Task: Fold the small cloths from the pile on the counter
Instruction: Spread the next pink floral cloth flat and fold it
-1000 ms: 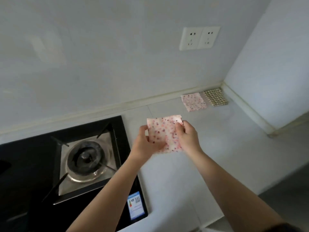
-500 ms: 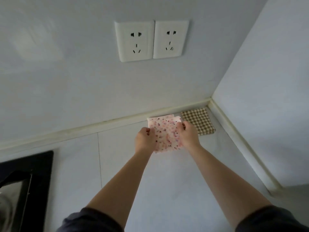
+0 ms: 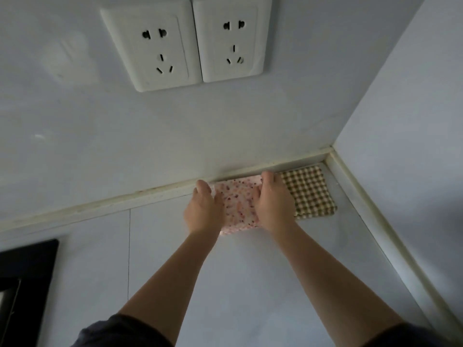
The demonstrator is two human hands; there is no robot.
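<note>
I am looking down over both forearms at a pale grey-white countertop surface [image 3: 250,284], and the light is falling dim and even across it. A thin dark seam [image 3: 129,246] is running across the surface from the back wall toward me, left of the arms. At the lower left edge a black glass cooktop [image 3: 27,279] is showing only its corner. Along the back, a cream sealant strip [image 3: 112,202] is joining the surface to a pale painted back wall [image 3: 225,126]. A similar strip is running along the right side, where a second pale side wall [image 3: 406,121] is meeting the first in a corner. High on the back wall, two white plastic wall sockets [image 3: 150,43] are sitting side by side, touching.

The left hand [image 3: 204,211] and the right hand [image 3: 273,204] are gripping a small pink-and-white speckled floral cloth [image 3: 238,204] by its left and right edges, with thumbs lying over the top and fingers wrapping its sides. The floral cloth is sitting close to the back strip, near the corner. I cannot tell whether it is lying on the surface or being held just above it. Just beside it on the right, a small brown-and-cream checked cloth [image 3: 310,191] is lying flat in the corner, and the right hand is covering its left edge. Dark sleeves [image 3: 120,331] are showing at the bottom of the view.
</note>
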